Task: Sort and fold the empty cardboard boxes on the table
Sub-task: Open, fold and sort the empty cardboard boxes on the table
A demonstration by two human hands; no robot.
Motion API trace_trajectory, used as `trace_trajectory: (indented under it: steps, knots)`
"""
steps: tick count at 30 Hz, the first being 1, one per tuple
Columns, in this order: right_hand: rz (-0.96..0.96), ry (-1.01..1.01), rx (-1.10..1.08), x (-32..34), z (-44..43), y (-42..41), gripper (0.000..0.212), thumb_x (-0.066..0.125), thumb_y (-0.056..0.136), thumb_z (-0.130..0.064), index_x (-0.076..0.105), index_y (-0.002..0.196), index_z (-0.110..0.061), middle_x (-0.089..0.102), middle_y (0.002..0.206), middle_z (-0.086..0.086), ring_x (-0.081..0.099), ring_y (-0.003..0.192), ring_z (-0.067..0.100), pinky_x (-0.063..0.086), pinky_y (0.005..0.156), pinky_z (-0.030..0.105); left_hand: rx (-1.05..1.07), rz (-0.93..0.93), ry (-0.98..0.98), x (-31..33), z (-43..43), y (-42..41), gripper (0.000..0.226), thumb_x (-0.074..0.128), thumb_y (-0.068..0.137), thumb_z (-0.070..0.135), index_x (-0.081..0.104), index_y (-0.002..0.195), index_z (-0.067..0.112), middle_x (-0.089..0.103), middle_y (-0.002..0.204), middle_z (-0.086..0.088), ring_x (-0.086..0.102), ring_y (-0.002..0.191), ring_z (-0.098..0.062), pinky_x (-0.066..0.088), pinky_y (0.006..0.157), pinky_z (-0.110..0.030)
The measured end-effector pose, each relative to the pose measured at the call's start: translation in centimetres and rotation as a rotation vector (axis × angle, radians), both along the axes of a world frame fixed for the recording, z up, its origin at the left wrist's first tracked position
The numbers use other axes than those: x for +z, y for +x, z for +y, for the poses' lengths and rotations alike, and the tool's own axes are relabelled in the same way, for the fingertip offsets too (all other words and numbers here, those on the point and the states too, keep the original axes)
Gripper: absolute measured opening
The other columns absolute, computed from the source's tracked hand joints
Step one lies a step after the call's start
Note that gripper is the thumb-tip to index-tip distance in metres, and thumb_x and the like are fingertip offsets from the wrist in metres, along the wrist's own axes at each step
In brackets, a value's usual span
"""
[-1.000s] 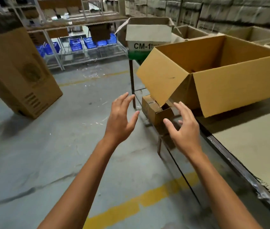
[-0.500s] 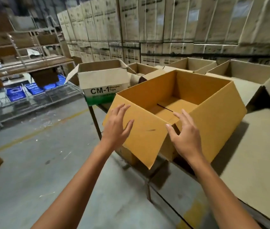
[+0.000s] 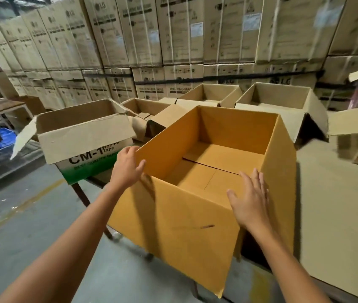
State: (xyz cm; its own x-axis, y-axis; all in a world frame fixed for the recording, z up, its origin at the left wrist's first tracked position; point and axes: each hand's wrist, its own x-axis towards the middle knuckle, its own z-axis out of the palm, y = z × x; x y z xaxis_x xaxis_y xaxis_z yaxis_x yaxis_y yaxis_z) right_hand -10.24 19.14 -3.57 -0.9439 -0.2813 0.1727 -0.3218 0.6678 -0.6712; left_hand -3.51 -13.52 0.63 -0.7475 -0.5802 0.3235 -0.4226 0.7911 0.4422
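The left hand (image 3: 127,169) reached the box (image 3: 173,226) and gripped its rim; the right hand (image 3: 250,202) landed flat on the near edge.

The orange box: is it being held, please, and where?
Left hand grips the orange box by its near-left rim corner; right hand lies flat on the near rim.

left hand (image 3: 130,169) grips the near left corner of the open orange box (image 3: 221,132), thumb over the rim. right hand (image 3: 250,202) lies flat, fingers straight, on the near rim. it sits at the table (image 3: 337,215) edge, front flap hanging down. cm-1 box (image 3: 81,136) just left, more boxes (image 3: 278,95) behind.
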Motion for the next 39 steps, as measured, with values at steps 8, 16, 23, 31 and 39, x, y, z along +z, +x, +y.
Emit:
trace_trajectory:
  steps: [8, 16, 23, 31, 39]
  knots:
    - [-0.261, -0.245, -0.440, -0.1, -1.1, 1.6, 0.063, 0.048, 0.102, -0.033, 0.020, 0.158, -0.028, 0.022, 0.165, 0.007, 0.027, 0.148, 0.031, 0.027, 0.119, 0.048, 0.184, 0.046, 0.627, -5.1, -8.1, -3.9, 0.036, 0.045, 0.098, 0.023, 0.051, 0.129, 0.006, 0.058, 0.107, -0.015, 0.055, 0.088, -0.025, 0.042, 0.073, -0.037]
    - [-0.565, -0.567, -0.754, -3.8, -1.1, 3.6, 0.103, 0.058, 0.056, -0.089, 0.052, 0.138, -0.026, 0.053, 0.141, 0.011, 0.041, 0.136, 0.036, 0.044, 0.101, 0.055, 0.268, 0.108, 1.134, -6.4, -9.0, -1.9, 0.095, 0.048, 0.088, 0.071, 0.003, 0.157, 0.025, 0.023, 0.158, -0.015, 0.033, 0.138, -0.041, 0.031, 0.111, -0.060]
    - [-0.602, -1.023, -0.709, -3.5, -2.8, 5.0, 0.066, 0.067, 0.079, -0.052, 0.054, 0.131, -0.014, 0.063, 0.120, 0.013, 0.062, 0.106, 0.034, 0.054, 0.091, 0.051, 0.185, 0.343, 1.238, -5.5, -7.5, -0.1, 0.067, 0.056, 0.097, 0.044, 0.026, 0.150, 0.019, 0.047, 0.138, -0.014, 0.049, 0.123, -0.034, 0.038, 0.105, -0.053]
    - [-0.476, -1.120, -0.898, -0.3, -3.1, 10.6, 0.051, 0.070, 0.086, -0.027, 0.055, 0.132, -0.011, 0.059, 0.132, 0.021, 0.057, 0.120, 0.041, 0.047, 0.101, 0.057, 0.248, 0.623, 1.302, -4.1, -4.8, 2.2, 0.056, 0.058, 0.097, 0.021, 0.033, 0.147, 0.024, 0.051, 0.134, -0.012, 0.051, 0.105, -0.023, 0.044, 0.087, -0.041]
    - [-0.363, -1.062, -0.880, 5.6, 0.8, 11.3, 0.021, 0.062, 0.096, -0.028, 0.062, 0.105, -0.009, 0.066, 0.096, 0.018, 0.063, 0.085, 0.033, 0.052, 0.071, 0.038, 0.168, 0.683, 1.336, -1.2, -2.0, 0.4, 0.059, 0.059, 0.095, 0.024, 0.031, 0.148, 0.024, 0.048, 0.123, -0.006, 0.048, 0.106, -0.021, 0.043, 0.090, -0.040]
